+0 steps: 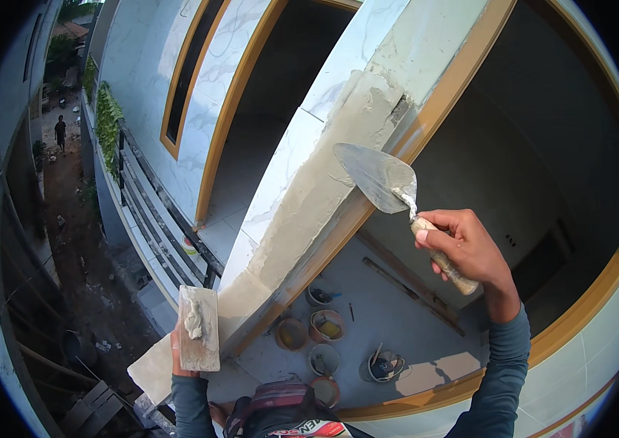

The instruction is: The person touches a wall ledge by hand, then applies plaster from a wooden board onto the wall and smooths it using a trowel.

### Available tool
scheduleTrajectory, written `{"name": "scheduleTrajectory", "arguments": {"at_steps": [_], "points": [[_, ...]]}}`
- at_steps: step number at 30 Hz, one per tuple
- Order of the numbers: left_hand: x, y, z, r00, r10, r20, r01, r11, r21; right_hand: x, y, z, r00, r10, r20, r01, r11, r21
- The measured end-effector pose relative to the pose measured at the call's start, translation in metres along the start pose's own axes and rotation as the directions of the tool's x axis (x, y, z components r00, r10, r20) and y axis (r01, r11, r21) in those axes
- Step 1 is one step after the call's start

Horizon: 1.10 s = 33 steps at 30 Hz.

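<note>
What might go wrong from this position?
A lump of mortar sits on the board in the left hand; a tilt might drop it, perhaps into the alley below.
The trowel in the right hand overlaps the wooden frame in this view; if they really are close, it might smear or scratch the wood.

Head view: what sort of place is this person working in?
Probably an upper level of a house still being built or finished. Mortar coats the strip beside the wooden frame, the right hand grips a trowel, and beyond the railing a dirt lane lies well below.
</note>
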State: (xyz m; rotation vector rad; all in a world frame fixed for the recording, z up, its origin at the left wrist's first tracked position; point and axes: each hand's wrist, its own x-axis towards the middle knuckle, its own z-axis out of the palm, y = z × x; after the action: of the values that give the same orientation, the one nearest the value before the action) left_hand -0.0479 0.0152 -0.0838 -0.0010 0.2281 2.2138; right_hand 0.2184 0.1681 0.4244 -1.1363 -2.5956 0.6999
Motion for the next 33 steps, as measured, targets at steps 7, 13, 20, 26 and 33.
{"name": "scheduleTrajectory", "arguments": {"at_steps": [7, 13, 20, 26, 33], "points": [[-0.002, 0.000, 0.001, 1.000, 0.002, 0.020, -0.003, 1.000, 0.017, -0.006, -0.015, -0.033, 0.913, -0.191, -0.360, 0.263, 0.951, 0.163], [0.000, -0.001, -0.003, 1.000, -0.001, 0.008, 0.001, 1.000, 0.028, -0.003, 0.018, -0.012, 0.953, -0.135, -0.270, 0.212, 0.937, 0.278], [0.001, -0.001, -0.009, 1.000, 0.002, 0.011, -0.002, 0.999, 0.048, -0.013, 0.021, -0.005, 0.991, -0.060, -0.119, 0.075, 0.989, 0.127], [0.001, 0.001, -0.012, 0.999, -0.005, 0.034, 0.003, 0.999, 0.036, -0.009, 0.004, -0.036, 0.901, -0.231, -0.366, 0.330, 0.914, 0.236], [0.001, 0.002, -0.018, 0.999, -0.026, 0.044, 0.025, 0.999, 0.032, -0.003, 0.037, 0.022, 0.990, -0.033, -0.136, 0.081, 0.930, 0.359]]}}
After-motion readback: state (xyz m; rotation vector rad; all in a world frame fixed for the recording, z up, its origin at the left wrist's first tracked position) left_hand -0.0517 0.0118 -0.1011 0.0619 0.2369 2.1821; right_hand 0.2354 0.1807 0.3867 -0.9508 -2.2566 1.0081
